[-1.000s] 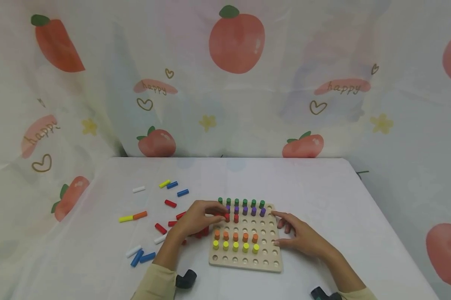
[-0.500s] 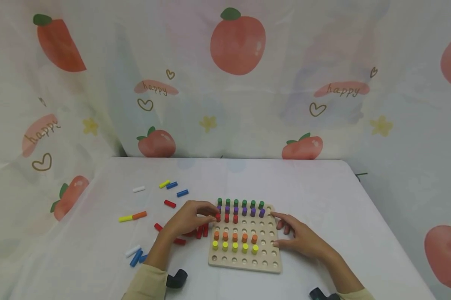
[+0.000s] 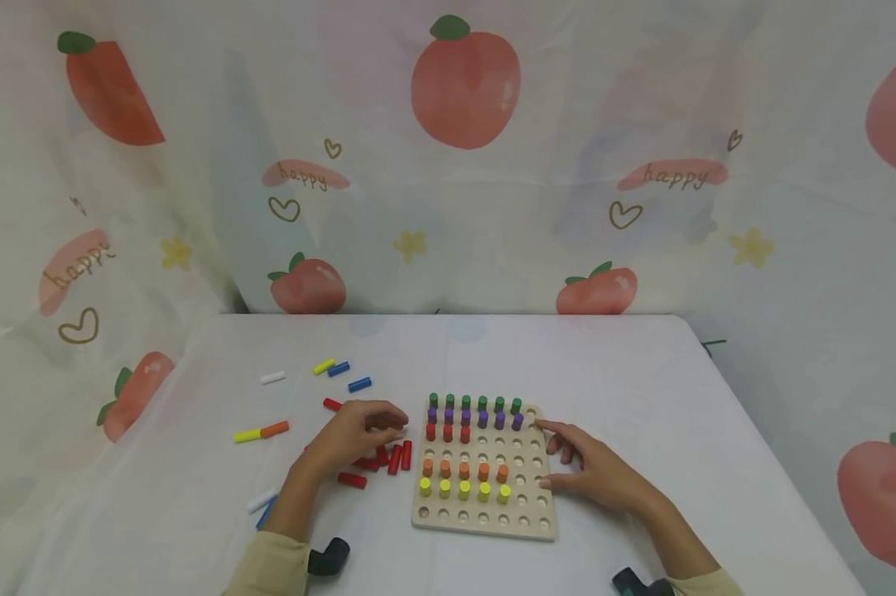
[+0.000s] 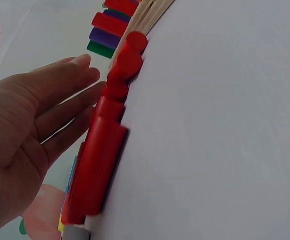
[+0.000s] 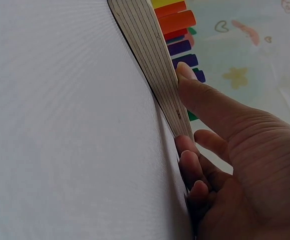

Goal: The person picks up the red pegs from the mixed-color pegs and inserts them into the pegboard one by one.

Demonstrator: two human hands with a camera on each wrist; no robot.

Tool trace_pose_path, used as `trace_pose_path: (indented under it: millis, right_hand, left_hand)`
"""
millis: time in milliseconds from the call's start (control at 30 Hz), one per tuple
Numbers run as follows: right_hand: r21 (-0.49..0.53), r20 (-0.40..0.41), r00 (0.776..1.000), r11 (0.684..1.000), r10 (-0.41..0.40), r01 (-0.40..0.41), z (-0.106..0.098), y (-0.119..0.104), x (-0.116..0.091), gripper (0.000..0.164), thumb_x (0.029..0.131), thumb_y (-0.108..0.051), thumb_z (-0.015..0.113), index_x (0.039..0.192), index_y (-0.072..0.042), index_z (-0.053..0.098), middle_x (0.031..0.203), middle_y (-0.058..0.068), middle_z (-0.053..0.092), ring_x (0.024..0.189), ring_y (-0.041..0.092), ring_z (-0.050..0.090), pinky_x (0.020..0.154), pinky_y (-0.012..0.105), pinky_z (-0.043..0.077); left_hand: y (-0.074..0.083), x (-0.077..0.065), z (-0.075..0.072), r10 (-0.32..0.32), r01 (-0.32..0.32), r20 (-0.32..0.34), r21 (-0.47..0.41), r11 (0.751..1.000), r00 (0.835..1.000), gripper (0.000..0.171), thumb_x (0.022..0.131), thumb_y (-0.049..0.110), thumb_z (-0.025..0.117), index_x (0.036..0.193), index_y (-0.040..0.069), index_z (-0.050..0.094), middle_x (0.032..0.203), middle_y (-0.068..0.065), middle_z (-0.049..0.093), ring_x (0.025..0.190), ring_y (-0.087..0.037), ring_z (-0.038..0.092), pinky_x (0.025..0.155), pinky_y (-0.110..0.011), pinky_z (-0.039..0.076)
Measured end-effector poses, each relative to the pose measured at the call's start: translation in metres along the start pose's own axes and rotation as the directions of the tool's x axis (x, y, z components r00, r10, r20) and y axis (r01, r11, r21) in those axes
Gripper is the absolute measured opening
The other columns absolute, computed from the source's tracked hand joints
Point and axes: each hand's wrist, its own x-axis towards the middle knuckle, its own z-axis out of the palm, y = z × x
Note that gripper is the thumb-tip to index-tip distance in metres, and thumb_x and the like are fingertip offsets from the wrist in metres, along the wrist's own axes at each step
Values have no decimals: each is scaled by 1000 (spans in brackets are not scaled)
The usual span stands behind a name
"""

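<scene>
A wooden pegboard (image 3: 485,530) lies on the table, with green, purple, red, orange and yellow pegs standing in rows. My left hand (image 3: 358,430) is just left of the board, fingers relaxed and holding nothing, above loose red pegs (image 3: 394,459). In the left wrist view the left hand (image 4: 40,110) is beside those red pegs (image 4: 100,165), thumb and fingers apart. Along the board's right edge rests my right hand (image 3: 600,472), its index finger near the far corner and its thumb lower down. The right wrist view has the thumb touching the board's rim (image 5: 154,60).
Blue pegs (image 3: 360,384), a white peg (image 3: 272,377) and a yellow peg (image 3: 325,366) lie loose at the back left. Further left, a yellow peg (image 3: 247,435) touches an orange peg (image 3: 274,429). Printed cloth hangs behind the white table (image 3: 642,364).
A third red peg has come to stand at the left end of the red row. The left hand has let go and moved left, off the board. The right hand stays at the edge.
</scene>
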Motion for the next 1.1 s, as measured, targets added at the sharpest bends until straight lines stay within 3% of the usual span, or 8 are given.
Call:
trace_pose_path:
  millis: [300, 633, 867, 1100]
  right_hand:
    - [1, 4, 1000, 1000, 2, -2, 0, 0, 0, 83, 83, -39, 88, 151, -12, 49, 109, 0, 55, 93, 18, 51, 71, 27, 42]
    - [24, 10, 1000, 1000, -7, 7, 0, -2, 0, 82, 83, -37, 88, 151, -12, 49, 110, 1, 54, 93, 19, 50, 72, 28, 42]
    - [36, 7, 1000, 999, -18, 17, -2, -2, -1, 82, 84, -37, 87, 151, -12, 49, 109, 1, 53, 93, 19, 50, 73, 29, 43]
    - [43, 11, 1000, 999, -23, 22, -1, -1, -1, 82, 84, -37, 87, 151, -12, 49, 109, 2, 54, 93, 19, 50, 72, 29, 42]
  left_hand:
    - [-11, -10, -8, -60, 65, -82, 64, 996, 995, 24, 95, 19, 79, 118, 24, 75, 106, 15, 69, 100, -10, 66, 88, -29, 57]
    - [-20, -15, -20, -5, 19, -172, 74, 997, 985, 22, 94, 9, 78, 112, 20, 78, 103, 11, 72, 102, -17, 68, 83, -30, 59]
    - [-26, -20, -28, -21, 33, -180, 62, 998, 983, 23, 93, 8, 78, 112, 21, 77, 103, 11, 72, 104, -19, 68, 82, -28, 59]
    - [-30, -30, -36, -43, 51, -134, 61, 997, 990, 23, 93, 11, 79, 114, 21, 77, 102, 12, 71, 103, -17, 68, 86, -30, 58]
